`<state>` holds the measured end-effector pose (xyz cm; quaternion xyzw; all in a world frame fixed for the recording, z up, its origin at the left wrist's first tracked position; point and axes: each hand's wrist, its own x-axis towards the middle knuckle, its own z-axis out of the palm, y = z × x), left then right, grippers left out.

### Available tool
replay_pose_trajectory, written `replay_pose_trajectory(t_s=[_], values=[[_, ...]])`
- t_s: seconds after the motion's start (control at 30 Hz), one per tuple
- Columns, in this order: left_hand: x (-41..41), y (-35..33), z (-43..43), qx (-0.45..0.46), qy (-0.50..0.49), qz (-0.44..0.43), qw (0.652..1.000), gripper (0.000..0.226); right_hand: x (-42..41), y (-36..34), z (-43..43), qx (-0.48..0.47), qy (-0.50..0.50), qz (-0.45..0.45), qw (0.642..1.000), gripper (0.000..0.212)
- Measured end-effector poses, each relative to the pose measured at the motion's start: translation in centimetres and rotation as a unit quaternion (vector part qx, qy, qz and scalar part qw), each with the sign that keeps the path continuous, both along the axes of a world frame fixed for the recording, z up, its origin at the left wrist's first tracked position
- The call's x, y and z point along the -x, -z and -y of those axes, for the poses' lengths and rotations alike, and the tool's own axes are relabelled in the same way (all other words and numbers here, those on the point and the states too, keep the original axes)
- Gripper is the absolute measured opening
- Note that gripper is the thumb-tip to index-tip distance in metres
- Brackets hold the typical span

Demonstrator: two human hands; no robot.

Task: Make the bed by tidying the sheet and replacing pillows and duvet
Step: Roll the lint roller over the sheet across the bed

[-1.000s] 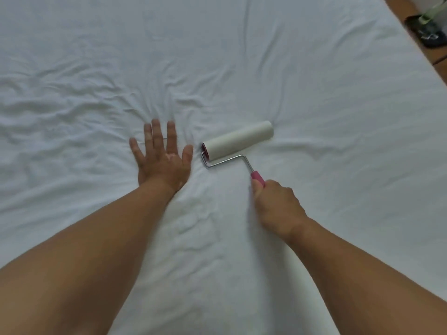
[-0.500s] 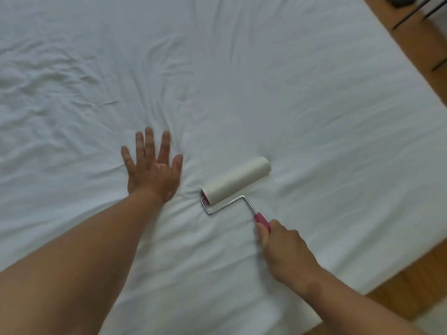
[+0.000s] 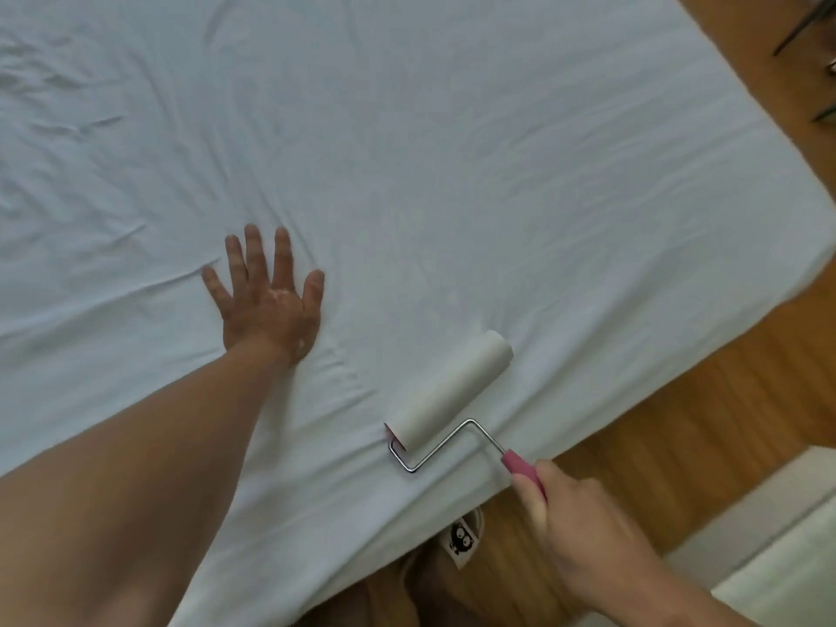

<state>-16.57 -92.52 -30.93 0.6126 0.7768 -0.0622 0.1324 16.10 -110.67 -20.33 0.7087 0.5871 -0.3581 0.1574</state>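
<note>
A white sheet (image 3: 452,151) covers the whole bed, creased at the left and smoother at the right. My left hand (image 3: 267,300) lies flat on it with fingers spread, pressing the fabric. My right hand (image 3: 583,522) grips the pink handle of a lint roller (image 3: 452,391). The white roll rests on the sheet close to the bed's near edge, to the right of my left hand. No pillows or duvet are in view.
Wooden floor (image 3: 678,423) runs along the bed's right and near sides. A white slipper with a black cartoon face (image 3: 461,538) sits on the floor at the near edge. A pale rug or panel (image 3: 778,558) lies at the lower right. Dark thin legs (image 3: 805,29) show at top right.
My right hand has drawn the lint roller back toward me, from the middle of the sheet to the near edge. My left hand has stayed pressed flat on the sheet.
</note>
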Motion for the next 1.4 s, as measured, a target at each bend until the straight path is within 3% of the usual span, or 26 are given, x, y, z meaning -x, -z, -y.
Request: replay_pose_trajectory(t_s=[0.1, 0.23, 0.43, 0.53, 0.67, 0.77, 0.83, 0.93, 0.97, 1.0, 1.1, 1.13, 1.23, 1.3, 1.4], values=[[-3.1, 0.0, 1.2, 0.002, 0.035, -0.001, 0.999, 0.071, -3.2, -2.7, -0.3, 0.006, 0.027, 0.017, 0.999, 0.047], [-5.0, 0.4, 1.5, 0.002, 0.043, -0.005, 0.999, 0.07, -5.7, -1.7, -2.7, -0.072, 0.088, 0.012, 0.993, 0.045], [-5.0, 0.2, 0.8, 0.049, 0.039, -0.01, 0.998, 0.072, -6.3, 0.9, -0.9, 0.029, 0.109, 0.076, 0.991, 0.06], [-5.0, 0.3, 0.5, 0.049, 0.036, -0.004, 0.998, 0.073, -4.1, 1.6, -6.9, -0.018, 0.045, 0.037, 0.998, 0.049], [-4.9, 0.4, 0.5, 0.03, 0.041, 0.001, 0.999, 0.072, 0.8, 2.8, -17.4, -0.059, 0.069, -0.034, 0.995, 0.055], [-3.3, -0.1, -0.4, 0.009, 0.074, -0.005, 0.997, 0.076, 0.8, 3.6, -17.3, -0.044, 0.083, -0.038, 0.995, 0.054], [-1.3, -0.3, -3.2, -0.001, 0.069, -0.007, 0.998, 0.076, -0.7, 3.7, -14.4, -0.015, 0.092, 0.001, 0.996, 0.066], [1.7, -0.2, -9.1, -0.022, -0.009, -0.01, 1.0, 0.077, -1.0, 3.2, -13.6, 0.028, 0.06, 0.09, 0.994, 0.109], [2.3, 0.0, -11.0, -0.029, -0.022, -0.014, 0.999, 0.077, -0.5, 3.1, -14.7, 0.034, 0.05, 0.111, 0.992, 0.114], [2.9, 0.3, -12.8, -0.035, -0.026, -0.015, 0.999, 0.076, 0.1, 3.1, -16.4, 0.022, 0.047, 0.109, 0.993, 0.108], [3.9, 1.0, -17.0, -0.052, -0.029, -0.006, 0.998, 0.072, 4.0, 4.2, -24.3, -0.032, 0.067, 0.021, 0.997, 0.055], [4.2, 1.2, -18.0, -0.055, -0.03, -0.007, 0.998, 0.071, 5.8, 4.5, -27.1, -0.056, 0.06, -0.012, 0.997, 0.049], [5.1, 1.6, -20.4, -0.067, -0.029, -0.017, 0.997, 0.07, 9.9, 4.5, -33.1, -0.085, 0.058, -0.076, 0.992, 0.046], [5.8, 1.7, -22.0, -0.07, -0.033, -0.021, 0.997, 0.07, 9.6, 4.7, -33.1, -0.063, 0.074, -0.064, 0.993, 0.049], [6.8, 1.8, -24.7, -0.07, -0.039, -0.021, 0.997, 0.071, 6.9, 5.9, -28.4, -0.032, 0.074, 0.055, 0.995, 0.053]])
